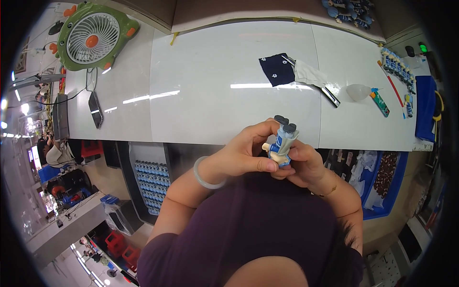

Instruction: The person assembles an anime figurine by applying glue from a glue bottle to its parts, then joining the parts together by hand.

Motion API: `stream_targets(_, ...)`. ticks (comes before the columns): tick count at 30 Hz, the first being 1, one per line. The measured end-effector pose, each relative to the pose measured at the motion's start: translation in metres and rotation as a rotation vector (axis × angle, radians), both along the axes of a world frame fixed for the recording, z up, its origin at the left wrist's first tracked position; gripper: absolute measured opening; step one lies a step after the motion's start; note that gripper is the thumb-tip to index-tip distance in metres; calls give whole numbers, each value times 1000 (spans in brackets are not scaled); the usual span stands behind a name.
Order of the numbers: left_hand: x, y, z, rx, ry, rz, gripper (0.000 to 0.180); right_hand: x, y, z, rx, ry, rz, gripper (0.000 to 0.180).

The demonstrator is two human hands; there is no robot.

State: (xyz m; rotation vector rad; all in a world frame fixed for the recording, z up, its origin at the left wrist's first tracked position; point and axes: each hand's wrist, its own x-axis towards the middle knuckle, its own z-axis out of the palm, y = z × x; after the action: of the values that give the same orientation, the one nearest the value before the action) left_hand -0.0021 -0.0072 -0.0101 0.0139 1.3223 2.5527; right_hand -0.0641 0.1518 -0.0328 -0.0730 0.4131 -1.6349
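Observation:
A small figurine (283,143) in blue and white, with dark grey feet, is held upside down close to my chest, over the near edge of the table. My left hand (248,150) grips it from the left, its thumb against the lower part. From the right, the fingers of my right hand (304,165) close on the same figurine. My own fingers hide part of its lower end. Farther off on the table lie a dark blue cloth (277,70) with small white marks, a white cloth (308,74) and a metal tool (331,97) partly under it.
The white table (205,105) carries a green fan (93,40), a phone (95,110), a squeeze bottle (357,92), a red stick (393,86) and several figurines (398,67). A blue bin (425,107) stands at right. Below the edge are a tray of figurines (152,186) and a blue crate (377,210).

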Motion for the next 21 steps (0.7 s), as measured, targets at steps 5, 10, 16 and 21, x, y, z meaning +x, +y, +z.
stream_targets(5, 2, 2, -10, 285, -43, -55, 53, 2, -5, 10, 34, 29, 20, 34)
stream_targets(10, 1, 1, -7, 175, -52, -59, 58, 3, -3, 8, 84, 60, 30, 36)
stream_targets(16, 0, 1, -14, 172, 33, -60, 50, 3, -6, 14, 85, 60, 86, 25)
stream_targets(21, 2, 4, -13, 210, 5, -90, 46, 6, -4, 15, 122, 62, 74, 23)
